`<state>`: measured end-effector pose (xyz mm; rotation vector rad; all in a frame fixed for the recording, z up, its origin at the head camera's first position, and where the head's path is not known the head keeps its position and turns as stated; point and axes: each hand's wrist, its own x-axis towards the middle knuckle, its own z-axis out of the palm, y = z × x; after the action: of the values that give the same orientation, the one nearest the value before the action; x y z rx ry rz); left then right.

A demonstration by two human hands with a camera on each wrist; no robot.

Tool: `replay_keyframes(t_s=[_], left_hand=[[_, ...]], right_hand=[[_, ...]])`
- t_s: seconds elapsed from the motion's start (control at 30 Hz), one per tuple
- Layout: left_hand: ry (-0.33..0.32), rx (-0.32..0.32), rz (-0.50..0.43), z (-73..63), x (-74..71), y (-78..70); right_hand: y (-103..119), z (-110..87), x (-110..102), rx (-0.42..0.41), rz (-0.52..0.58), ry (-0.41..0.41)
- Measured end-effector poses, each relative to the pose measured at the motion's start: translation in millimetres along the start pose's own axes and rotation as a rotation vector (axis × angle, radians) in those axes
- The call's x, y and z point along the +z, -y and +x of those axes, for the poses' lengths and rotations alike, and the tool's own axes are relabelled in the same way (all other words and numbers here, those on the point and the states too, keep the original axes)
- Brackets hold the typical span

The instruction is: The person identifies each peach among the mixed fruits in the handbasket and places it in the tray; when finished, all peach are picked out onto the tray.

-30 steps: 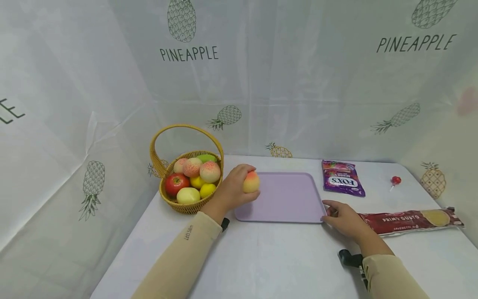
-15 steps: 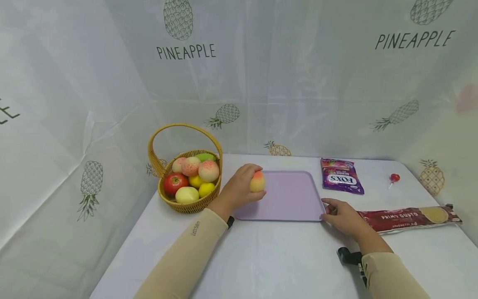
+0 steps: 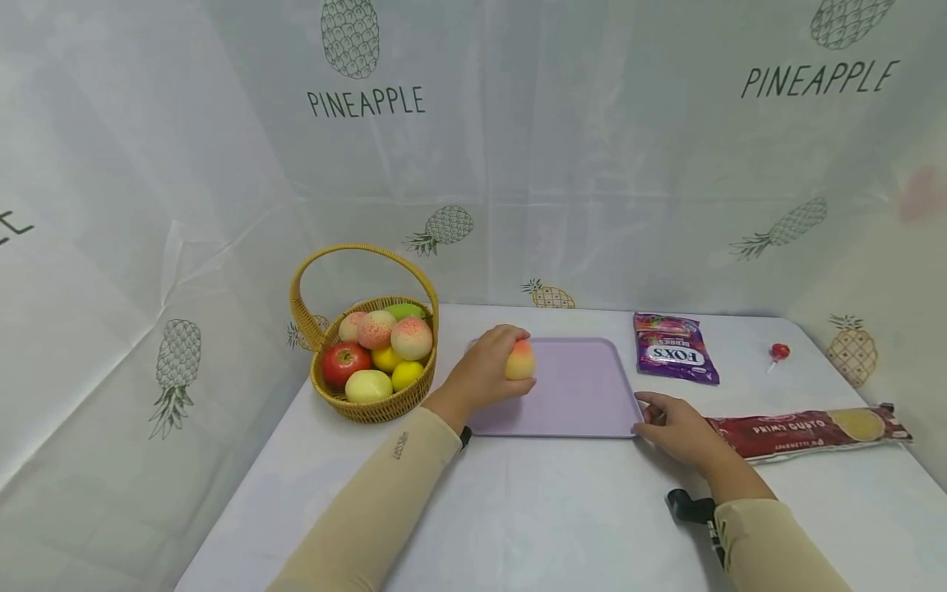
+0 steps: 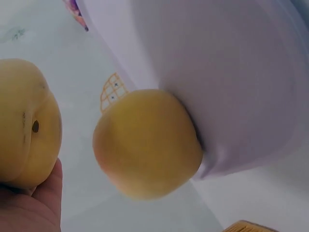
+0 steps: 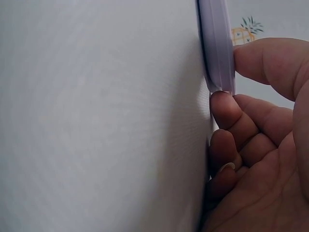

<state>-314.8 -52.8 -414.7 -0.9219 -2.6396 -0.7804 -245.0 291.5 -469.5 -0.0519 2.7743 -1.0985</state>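
Note:
My left hand grips a yellow-and-pink peach over the left part of the pale purple tray. In the left wrist view this peach shows its dimpled end at the left edge. A second peach sits at the tray's end in that view; in the head view the left hand hides it. My right hand holds the tray's front right corner. Seen from the right wrist, the thumb lies on the rim and the curled fingers are against its other side.
A wicker basket of fruit stands left of the tray. Behind the right hand lie a purple Fox's packet, a red spaghetti packet and a red lollipop. A white pineapple-print sheet hangs behind the table.
My left hand has moved to the right with the peach, farther over the tray. The right hand has stayed at the tray's corner.

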Motion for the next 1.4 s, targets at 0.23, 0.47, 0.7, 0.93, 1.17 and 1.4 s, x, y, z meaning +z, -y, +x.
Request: replay_keyframes(t_s=[0.23,0.47,0.7,0.93,1.17,1.4], left_hand=[[0.038,-0.006,0.027,5.0,7.1,-0.6],[0.071,-0.011,0.028,8.7,10.6,-2.2],[0.102,-0.011,0.045,12.6,14.4,-0.4],[0.118,0.027,0.087,20.4,20.3,1.5],[0.152,0.046,0.147,29.4,25.4,0.5],[0.173,0.048,0.166,34.6,24.7,-0.6]], right_hand=[[0.3,-0.6,0.2,-0.003,-0.008,-0.005],[-1.9,1.6,0.7,-0.002,-0.011,-0.012],[-1.7,1.9,2.0,0.007,-0.007,-0.009],[-1.6,1.8,2.5,0.003,-0.011,-0.015],[-3.7,1.4,2.6,0.002,0.002,-0.009],[-4.5,3.4,2.5,-0.004,-0.023,-0.022]])
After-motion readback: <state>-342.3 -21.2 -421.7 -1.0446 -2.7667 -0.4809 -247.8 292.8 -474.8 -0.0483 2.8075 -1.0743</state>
